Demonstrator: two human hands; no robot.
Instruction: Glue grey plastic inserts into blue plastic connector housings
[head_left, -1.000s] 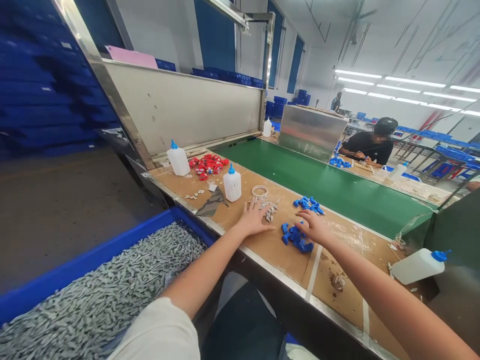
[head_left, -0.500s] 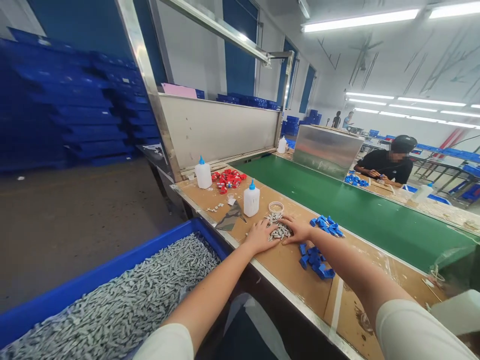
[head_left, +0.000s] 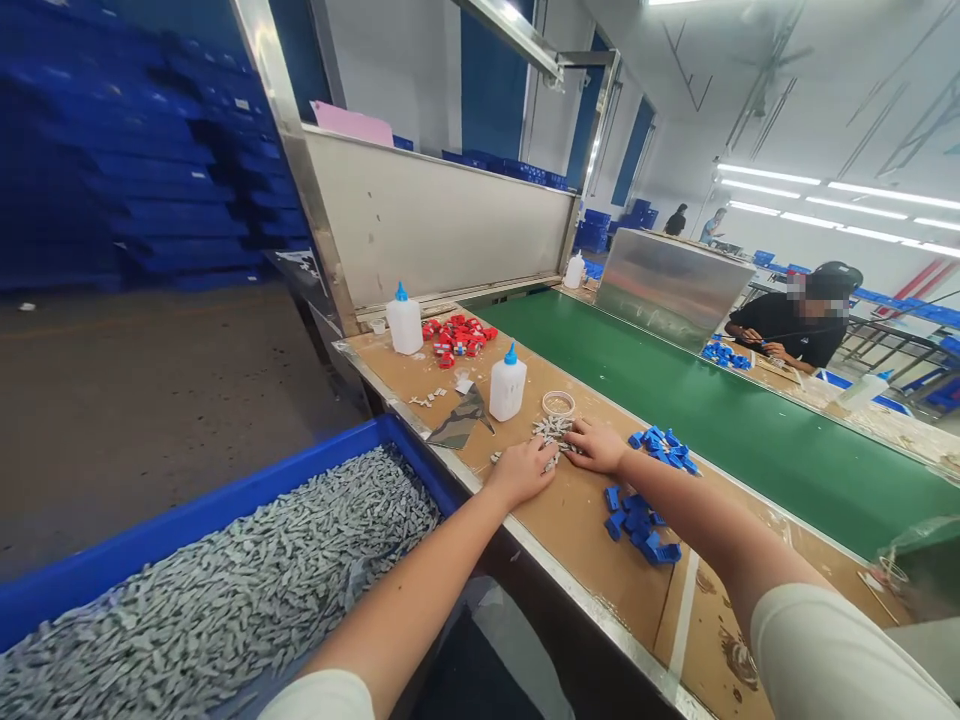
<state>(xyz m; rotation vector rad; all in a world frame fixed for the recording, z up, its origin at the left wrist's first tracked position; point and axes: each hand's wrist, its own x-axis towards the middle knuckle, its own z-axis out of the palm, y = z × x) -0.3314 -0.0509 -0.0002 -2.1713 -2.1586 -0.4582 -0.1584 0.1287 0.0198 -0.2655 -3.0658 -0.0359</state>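
On the brown work surface [head_left: 570, 545], small grey pieces [head_left: 553, 427] lie in a loose pile between my hands. My left hand [head_left: 525, 472] rests at the near side of it, fingers stretched over some pieces. From the right, my right hand [head_left: 598, 447] reaches to the pile with its fingers apart, touching it; its fingertips are partly hidden. A white roll of tape or ring [head_left: 559, 403] lies just behind the pile. A white bottle with a blue nozzle [head_left: 508, 388] stands to its left. Blue plastic parts [head_left: 639, 525] lie near my right forearm, with another blue group [head_left: 664, 449] beyond.
A blue bin [head_left: 285, 490] full of grey pieces is at my lower left. Red parts [head_left: 459, 338] and a second bottle [head_left: 405, 325] sit farther left. A green conveyor belt [head_left: 615, 365] runs behind the table. Across it, a person [head_left: 799, 325] handles blue parts.
The view has shifted slightly. My hands have drawn a little apart from around the pile, and the grey pieces lie more spread out.
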